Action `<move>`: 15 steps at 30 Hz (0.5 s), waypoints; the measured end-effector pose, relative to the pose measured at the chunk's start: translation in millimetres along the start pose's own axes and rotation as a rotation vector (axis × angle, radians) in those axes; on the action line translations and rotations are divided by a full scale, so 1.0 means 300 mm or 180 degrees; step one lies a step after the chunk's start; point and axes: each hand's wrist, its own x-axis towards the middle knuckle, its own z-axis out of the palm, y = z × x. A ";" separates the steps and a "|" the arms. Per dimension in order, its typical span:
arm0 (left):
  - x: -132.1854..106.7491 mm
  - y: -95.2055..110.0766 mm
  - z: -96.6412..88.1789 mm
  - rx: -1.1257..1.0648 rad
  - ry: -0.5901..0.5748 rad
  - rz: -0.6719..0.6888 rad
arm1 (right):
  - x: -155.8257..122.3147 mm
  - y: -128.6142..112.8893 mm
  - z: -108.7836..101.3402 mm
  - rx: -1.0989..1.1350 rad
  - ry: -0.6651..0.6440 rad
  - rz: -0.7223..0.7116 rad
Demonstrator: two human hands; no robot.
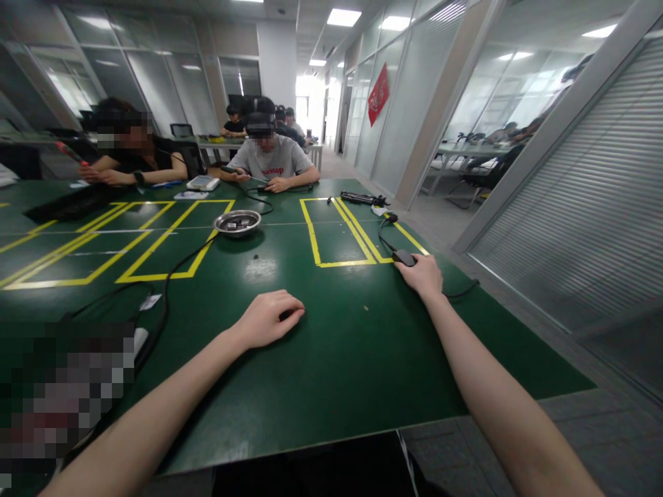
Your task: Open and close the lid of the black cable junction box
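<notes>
The black device lies at the right of the table, by the near line of a yellow tape outline. The right hand has its fingers closed around its near end, hiding part of it, so its exact kind is hard to make out. A black cable loops from near its far end to a dark lump; another cable emerges right of the wrist, its link to the device hidden. The left hand rests loosely curled on the table, thumb near forefinger; whether anything sits under its palm I cannot tell. Near left, a pixelated patch masks whatever lies there.

The green tabletop is glossy, marked with more tape to the left. Farther off stand a metal bowl of small, indistinct pieces and a folded black stand. Across sits a person in a grey T-shirt; another, in black, is far left. Glass partitions line the right, one with a red hanging.
</notes>
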 end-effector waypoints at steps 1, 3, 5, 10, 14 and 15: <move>0.000 0.001 0.000 0.0012 -0.0011 0.0000 | 0.002 0.003 0.002 -0.0035 0.0001 0.0010; 0.001 0.001 -0.001 0.0033 -0.0040 0.0001 | 0.007 0.007 0.010 -0.0078 -0.0029 -0.0027; 0.002 0.002 -0.002 0.0040 -0.0073 -0.0004 | 0.018 0.013 0.020 -0.0050 -0.0039 -0.0099; 0.000 0.000 0.001 0.0028 -0.0084 -0.0003 | 0.054 0.031 0.023 0.0325 0.0042 0.0157; -0.001 -0.003 0.005 0.0027 -0.0089 0.0025 | 0.066 0.036 0.000 0.0356 -0.0034 0.0334; -0.001 -0.004 0.006 0.0035 -0.0089 0.0027 | 0.067 0.036 -0.004 0.0354 -0.0039 0.0367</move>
